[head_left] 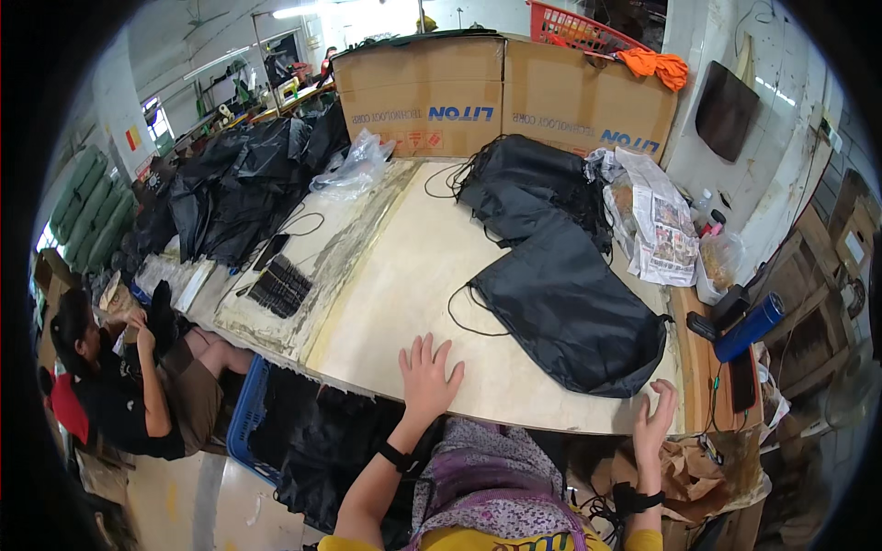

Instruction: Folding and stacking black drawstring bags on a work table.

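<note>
A black drawstring bag [574, 308] lies flat on the pale tabletop [395, 294], its thin cord [469, 317] looping out to the left. Behind it, a pile of more black bags [533, 193] spreads toward the back of the table. My left hand [429, 378] rests on the bare wood at the front edge, fingers spread, with nothing in it. Near the bag's lower right corner is my right hand [654, 415], its fingers apart and slightly curled, holding nothing. A gap shows between that hand and the bag. Both wrists wear black bands.
Cardboard boxes [423, 96] stand along the back. Crumpled newspaper [654, 220], a blue bottle [749, 328] and a phone [743, 381] line the right side. Black sheeting [248, 170] is heaped at left. A seated person [119, 376] works beside a blue crate [246, 413].
</note>
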